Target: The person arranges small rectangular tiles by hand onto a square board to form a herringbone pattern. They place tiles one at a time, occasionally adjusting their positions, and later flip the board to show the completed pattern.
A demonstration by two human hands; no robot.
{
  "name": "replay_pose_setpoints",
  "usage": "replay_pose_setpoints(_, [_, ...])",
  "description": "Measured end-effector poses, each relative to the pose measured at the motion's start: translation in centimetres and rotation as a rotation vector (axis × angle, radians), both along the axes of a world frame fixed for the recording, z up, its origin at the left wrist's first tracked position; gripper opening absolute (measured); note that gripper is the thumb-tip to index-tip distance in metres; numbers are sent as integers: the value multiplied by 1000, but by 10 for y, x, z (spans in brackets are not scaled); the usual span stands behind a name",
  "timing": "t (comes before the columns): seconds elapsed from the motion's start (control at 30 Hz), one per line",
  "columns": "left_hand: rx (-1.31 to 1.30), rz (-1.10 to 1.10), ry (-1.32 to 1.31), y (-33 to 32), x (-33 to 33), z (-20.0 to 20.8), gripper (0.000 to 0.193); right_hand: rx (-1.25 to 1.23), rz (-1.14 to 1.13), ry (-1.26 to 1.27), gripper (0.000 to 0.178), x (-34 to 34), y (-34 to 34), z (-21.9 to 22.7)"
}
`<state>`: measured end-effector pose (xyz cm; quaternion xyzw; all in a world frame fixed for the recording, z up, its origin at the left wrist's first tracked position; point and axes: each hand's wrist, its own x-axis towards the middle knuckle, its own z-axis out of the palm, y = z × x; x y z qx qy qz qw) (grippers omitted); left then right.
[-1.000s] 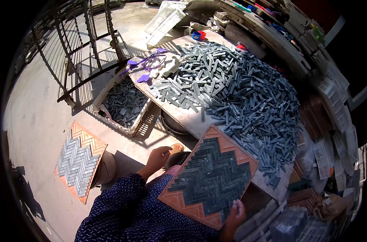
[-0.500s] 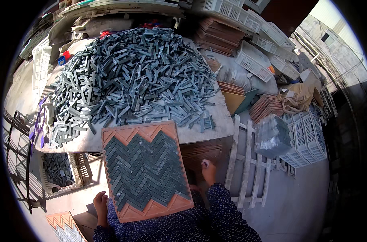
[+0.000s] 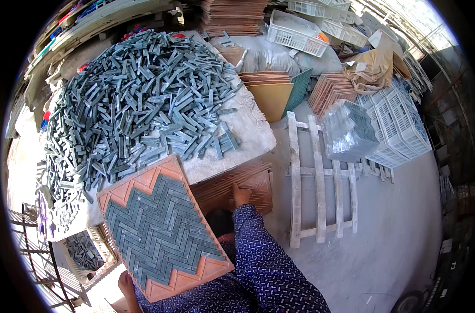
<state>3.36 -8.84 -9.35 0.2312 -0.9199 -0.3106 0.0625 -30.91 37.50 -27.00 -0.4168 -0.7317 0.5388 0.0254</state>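
Observation:
An orange tray (image 3: 169, 291) with a zigzag border lies tilted across my lap, its far edge against the table. Slim grey-green stone strips (image 3: 156, 229) fill it in a herringbone pattern. My left hand (image 3: 125, 284) is at the tray's lower left edge, its fingertips largely hidden there. To the right of the tray, my right hand (image 3: 241, 195) reaches out to a stack of orange trays (image 3: 261, 180) beneath the table edge. Its index finger stretches onto the stack, while the other fingers are hard to make out.
Loose stone strips (image 3: 143, 94) are heaped on the pale table (image 3: 253, 138). A crate (image 3: 108, 249) of strips stands at lower left. A wooden pallet (image 3: 321, 201) lies on the right, near a plastic-wrapped stack (image 3: 349, 130) and white crates (image 3: 399, 122).
My right hand has moved forward and left onto the tray stack. The filled tray now sits turned and further left in view. The whole view has swung to the right.

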Motion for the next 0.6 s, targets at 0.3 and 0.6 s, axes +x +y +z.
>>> replay_pose_setpoints(0.3, [-82, 48, -81, 15, 5, 6, 16, -368, -143, -130, 38, 55, 129, 11])
replay_pose_setpoints(0.6, [65, 157, -171, 21, 6, -12, 18, -354, 36, -80, 88, 47, 56, 77])
